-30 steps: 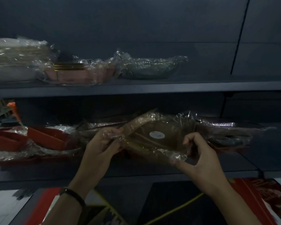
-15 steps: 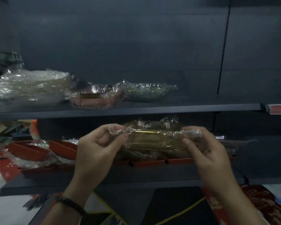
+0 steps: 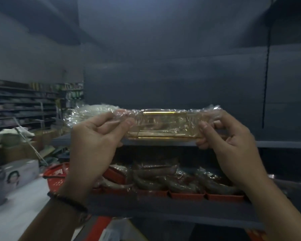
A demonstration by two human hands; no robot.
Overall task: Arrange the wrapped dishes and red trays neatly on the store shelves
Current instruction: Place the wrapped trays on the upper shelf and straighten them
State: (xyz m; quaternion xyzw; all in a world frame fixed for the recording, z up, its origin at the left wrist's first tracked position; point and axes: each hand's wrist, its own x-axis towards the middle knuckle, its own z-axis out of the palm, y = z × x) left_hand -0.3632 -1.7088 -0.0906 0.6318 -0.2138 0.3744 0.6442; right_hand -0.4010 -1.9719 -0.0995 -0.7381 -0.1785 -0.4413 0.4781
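The left hand [image 3: 94, 136] is pinching the crinkled film at one end of a wrapped dish [image 3: 163, 126], thumb and forefinger pressed together on the wrap and the other fingers curling underneath. The right hand [image 3: 233, 141] is gripping the opposite end, thumb on the near side and fingers curled round the far side. The dish is amber and see-through with a gold rim. It is hanging level and edge-on between the two sets of fingers, right at the front edge of the upper shelf [image 3: 276, 144]; whether it is touching the shelf cannot be told.

Well below the fingers, red trays [image 3: 186, 195] are sitting in a row along the front of the lower shelf [image 3: 163, 209]. They are holding dark dishes in shiny film [image 3: 155, 178], heaped and overlapping. Beside the left wrist, a red basket [image 3: 56, 178] is standing on the pale floor; its contents are too dim to make out.

Just behind the left fingers, a bundle of clear wrap [image 3: 87, 113] is lying on the upper shelf, and the hand is covering its near part. The left forearm is hiding the leftmost end of the tray row. A pale box [image 3: 16, 174] beyond the basket is running out of view at the picture's edge. The far shelves [image 3: 24, 105] are blurring into grey.
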